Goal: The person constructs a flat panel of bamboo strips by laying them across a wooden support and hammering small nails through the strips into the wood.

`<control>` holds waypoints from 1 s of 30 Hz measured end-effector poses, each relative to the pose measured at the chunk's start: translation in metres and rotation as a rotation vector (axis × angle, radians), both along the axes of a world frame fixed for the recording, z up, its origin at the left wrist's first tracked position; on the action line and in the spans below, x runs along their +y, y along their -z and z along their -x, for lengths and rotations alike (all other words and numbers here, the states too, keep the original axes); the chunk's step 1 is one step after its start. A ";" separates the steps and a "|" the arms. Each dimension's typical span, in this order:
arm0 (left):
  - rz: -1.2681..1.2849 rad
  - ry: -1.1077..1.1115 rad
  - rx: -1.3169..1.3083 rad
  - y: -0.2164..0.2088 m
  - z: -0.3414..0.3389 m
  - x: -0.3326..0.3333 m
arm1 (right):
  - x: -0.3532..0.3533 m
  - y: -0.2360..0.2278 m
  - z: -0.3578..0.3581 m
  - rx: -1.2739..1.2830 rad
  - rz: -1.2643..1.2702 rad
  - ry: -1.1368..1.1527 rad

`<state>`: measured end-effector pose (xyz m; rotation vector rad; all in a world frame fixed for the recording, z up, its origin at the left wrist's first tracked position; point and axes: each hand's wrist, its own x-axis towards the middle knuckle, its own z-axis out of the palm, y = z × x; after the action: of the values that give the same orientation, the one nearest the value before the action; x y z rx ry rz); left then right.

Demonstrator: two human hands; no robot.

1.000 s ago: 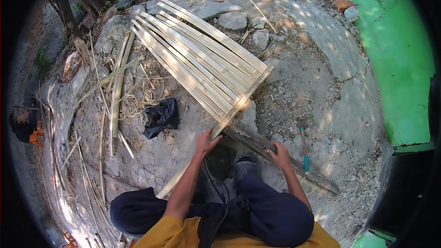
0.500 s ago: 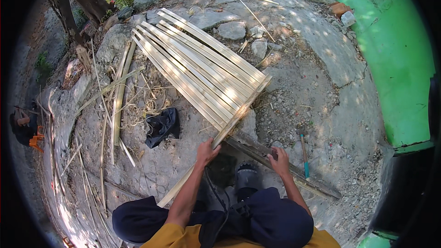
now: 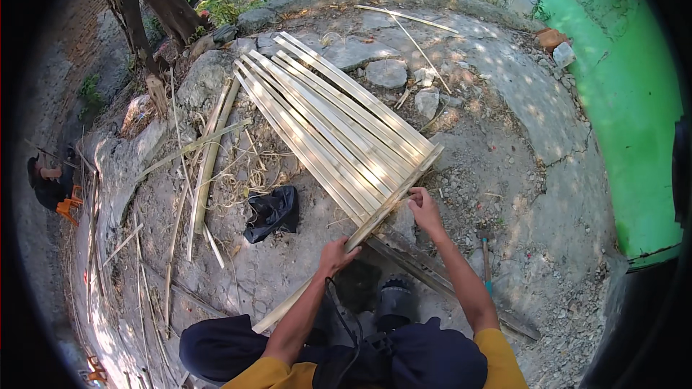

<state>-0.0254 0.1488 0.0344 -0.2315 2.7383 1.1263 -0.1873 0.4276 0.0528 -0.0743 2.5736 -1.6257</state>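
Beside the right hand (image 3: 427, 212), grasp unclear, lies the crosspiece (image 3: 382, 212) the left hand (image 3: 336, 256) grips.

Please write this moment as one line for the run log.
left hand: gripping wooden bar; right hand: beside wooden bar, contact unclear; slats: fanned out beyond wooden bar; nearby: black bag, hammer

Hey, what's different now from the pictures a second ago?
The right hand has let go of the dark beam and moved forward to the crosspiece; whether it touches is unclear. The whole view has shifted a little. The left hand still grips the crosspiece, and the slats and black bag lie as before.
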 end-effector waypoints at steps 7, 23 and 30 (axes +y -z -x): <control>-0.178 -0.383 0.138 0.014 0.054 -0.014 | 0.016 0.011 0.014 -0.147 0.036 0.146; -1.486 -0.605 -0.144 0.054 0.223 -0.114 | -0.025 0.000 0.292 0.104 -0.429 -0.067; -1.706 -0.680 -0.041 0.066 0.223 -0.132 | -0.050 0.018 0.328 -0.518 -0.139 -0.312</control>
<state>-0.2487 0.0172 -0.0319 -0.8118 0.7917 2.8990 -0.5156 0.3775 0.0347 -0.0350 2.1406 -1.1655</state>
